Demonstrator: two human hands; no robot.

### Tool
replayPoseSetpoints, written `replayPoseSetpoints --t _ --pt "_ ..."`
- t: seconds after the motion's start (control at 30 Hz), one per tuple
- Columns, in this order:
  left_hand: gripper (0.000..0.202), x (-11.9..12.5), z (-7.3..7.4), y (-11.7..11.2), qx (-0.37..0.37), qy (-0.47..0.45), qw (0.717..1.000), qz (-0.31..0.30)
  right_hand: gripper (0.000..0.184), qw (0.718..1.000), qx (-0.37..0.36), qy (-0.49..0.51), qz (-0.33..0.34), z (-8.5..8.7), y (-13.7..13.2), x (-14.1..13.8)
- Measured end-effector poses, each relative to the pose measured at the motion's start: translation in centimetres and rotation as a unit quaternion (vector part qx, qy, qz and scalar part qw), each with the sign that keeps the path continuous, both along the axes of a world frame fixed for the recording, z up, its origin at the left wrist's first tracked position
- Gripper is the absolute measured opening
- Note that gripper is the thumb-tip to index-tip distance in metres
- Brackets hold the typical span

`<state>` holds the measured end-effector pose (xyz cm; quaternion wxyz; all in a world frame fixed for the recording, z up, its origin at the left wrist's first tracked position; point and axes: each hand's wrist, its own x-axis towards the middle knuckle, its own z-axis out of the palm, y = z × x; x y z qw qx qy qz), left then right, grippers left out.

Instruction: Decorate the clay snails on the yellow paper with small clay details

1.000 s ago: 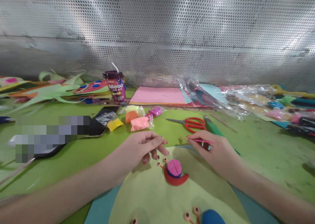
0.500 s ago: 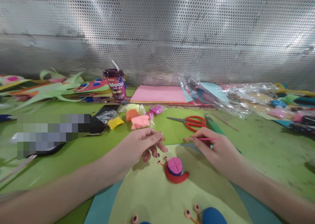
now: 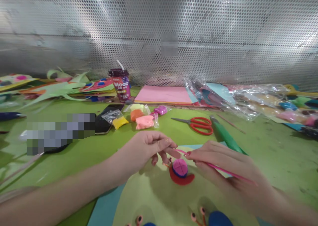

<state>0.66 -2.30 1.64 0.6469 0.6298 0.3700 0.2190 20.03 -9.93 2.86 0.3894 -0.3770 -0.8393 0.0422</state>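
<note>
My right hand (image 3: pixel 223 168) is closed around a thin pink stick (image 3: pixel 231 175), pinching it near its front end. The stick's tip reaches the fingertips of my left hand (image 3: pixel 155 146), whose thumb and forefinger are pressed together; whatever they pinch is hidden or too small to name. Both hands are above a clay snail (image 3: pixel 182 179) with a red body, a pink scored shell top on a dark blue edge, and small stalked eyes. It lies on a pale green round sheet (image 3: pixel 159 199) over blue paper (image 3: pixel 106 203). Blue clay figures (image 3: pixel 220 218) with eye stalks show at the bottom edge.
Red-handled scissors (image 3: pixel 198 124) and a green tool (image 3: pixel 227 135) lie beyond my right hand. Bags of coloured clay (image 3: pixel 145 121), a phone (image 3: pixel 106 120) and a drink cup (image 3: pixel 121 87) stand left of them. Pink paper (image 3: pixel 164 94) lies by the perforated metal wall (image 3: pixel 149 27).
My right hand has moved left and turned, bringing the pink stick's tip to my left fingertips. My left hand has shifted slightly right. The view has swung a little.
</note>
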Motion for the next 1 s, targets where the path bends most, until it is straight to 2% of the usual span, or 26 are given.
replayPoseSetpoints --t 0.23,0.6,1.0 --pt "0.021 0.04 0.14 -0.21 0.011 -0.009 0.999 -0.034 0.028 1.000 0.005 -0.010 0.021 0.18 -0.15 -0.06" --pt "0.019 0.14 -0.04 -0.16 0.028 -0.001 0.999 -0.040 0.028 1.000 0.002 -0.008 0.024 0.16 -0.08 -0.04" --pt "0.022 0.15 0.11 -0.60 -0.002 0.007 0.999 -0.040 0.027 1.000 0.015 -0.008 0.026 -0.13 -0.01 0.08"
